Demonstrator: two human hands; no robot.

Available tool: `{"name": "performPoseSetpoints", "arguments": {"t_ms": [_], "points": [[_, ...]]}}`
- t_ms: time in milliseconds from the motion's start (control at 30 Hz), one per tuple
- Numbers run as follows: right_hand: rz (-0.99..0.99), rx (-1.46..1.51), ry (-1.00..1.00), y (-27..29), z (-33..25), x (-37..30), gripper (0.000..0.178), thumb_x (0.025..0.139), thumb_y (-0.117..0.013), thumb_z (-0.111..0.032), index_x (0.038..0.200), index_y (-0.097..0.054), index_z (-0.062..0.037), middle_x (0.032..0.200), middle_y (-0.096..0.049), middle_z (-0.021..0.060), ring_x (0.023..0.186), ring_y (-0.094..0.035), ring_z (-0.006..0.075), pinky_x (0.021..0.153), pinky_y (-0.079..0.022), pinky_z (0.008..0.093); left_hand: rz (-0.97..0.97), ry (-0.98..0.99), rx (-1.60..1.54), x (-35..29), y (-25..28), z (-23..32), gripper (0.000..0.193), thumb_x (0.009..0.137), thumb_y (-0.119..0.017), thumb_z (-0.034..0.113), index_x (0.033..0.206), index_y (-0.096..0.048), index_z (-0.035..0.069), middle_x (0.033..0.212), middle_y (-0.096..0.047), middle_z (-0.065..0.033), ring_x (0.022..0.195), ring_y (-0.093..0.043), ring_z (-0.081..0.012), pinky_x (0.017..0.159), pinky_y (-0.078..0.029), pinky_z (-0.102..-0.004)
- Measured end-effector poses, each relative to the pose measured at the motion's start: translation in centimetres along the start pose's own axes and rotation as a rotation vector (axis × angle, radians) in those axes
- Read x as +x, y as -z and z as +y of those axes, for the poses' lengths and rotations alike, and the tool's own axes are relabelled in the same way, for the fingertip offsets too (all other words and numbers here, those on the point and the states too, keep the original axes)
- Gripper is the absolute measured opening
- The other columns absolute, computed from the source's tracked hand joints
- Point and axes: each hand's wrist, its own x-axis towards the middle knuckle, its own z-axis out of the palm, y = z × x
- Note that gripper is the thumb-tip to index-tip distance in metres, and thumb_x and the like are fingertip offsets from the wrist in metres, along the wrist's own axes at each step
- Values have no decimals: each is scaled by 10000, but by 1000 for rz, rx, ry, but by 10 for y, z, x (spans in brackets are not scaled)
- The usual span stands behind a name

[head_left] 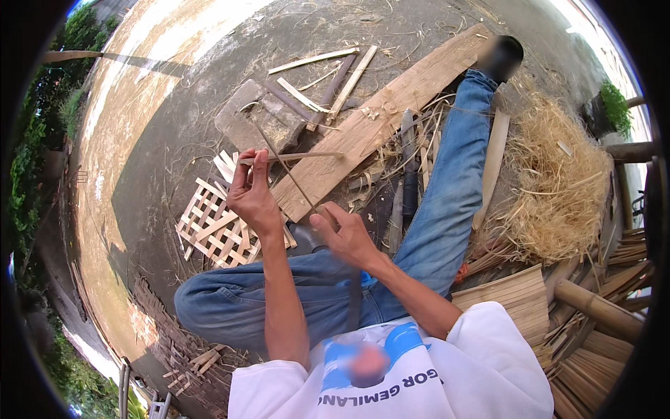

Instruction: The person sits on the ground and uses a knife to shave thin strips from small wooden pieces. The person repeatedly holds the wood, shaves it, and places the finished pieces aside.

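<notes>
My left hand [254, 202] is raised, its thumb and fingers pinching a pale bamboo strip [300, 156] that points to the right over a wooden plank [398, 98]. Lower and to the right, my right hand [349, 239] is closed around the near end of a long, thin, dark piece [283, 162]. This piece slants up to the left and crosses the bamboo strip; whether it is a narrow blade or another strip I cannot tell. Left of my left hand, an open-weave bamboo lattice [218, 227] lies beside my bent leg.
A stone block [244, 112] sits beyond the lattice, with several loose strips [352, 84] behind it. Dark long pieces [409, 164] lie beside my outstretched leg [450, 181]. To the right are a heap of shavings [558, 188], a slatted bamboo panel [513, 300] and bamboo poles [600, 307].
</notes>
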Motion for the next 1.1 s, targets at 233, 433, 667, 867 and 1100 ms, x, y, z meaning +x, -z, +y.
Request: {"name": "performPoseSetpoints", "arguments": {"t_ms": [233,433,667,867,1100], "points": [[36,-23,-52,1,11,6,403,1041,-594,-366,907,-566,13,617,-496,123,565,-451,188,567,-425,391,-36,39,-88,8,4,1,189,956,-717,61,1125,-701,-23,1037,-721,-85,1009,-716,-187,909,-612,-315],[44,32,-324,24,50,11,449,1040,-587,-395,879,-547,22,603,-510,131,551,-486,184,561,-435,407,-61,48,-94,7,4,5,222,947,-727,59,1149,-696,-30,1052,-717,-79,1010,-708,-167,922,-607,-301],[152,35,-590,35,86,14,437,1031,-598,-397,910,-524,17,634,-514,186,557,-574,335,574,-434,441,-23,67,-85,9,12,-1,184,969,-704,90,1124,-698,-7,1034,-725,-88,994,-729,-214,909,-629,-352],[178,-53,-349,24,106,11,482,1027,-573,-435,891,-548,26,626,-537,179,533,-534,284,568,-452,423,-15,62,-59,18,13,-4,234,964,-715,105,1166,-691,-9,1047,-725,-88,1006,-727,-212,911,-626,-353],[186,133,-497,33,133,8,500,1015,-571,-512,905,-590,-24,607,-538,30,437,-518,120,382,-413,307,-191,123,-91,12,-27,-8,532,959,-737,147,1416,-545,-47,1373,-625,-176,1224,-630,-211,1066,-507,-325]]}}
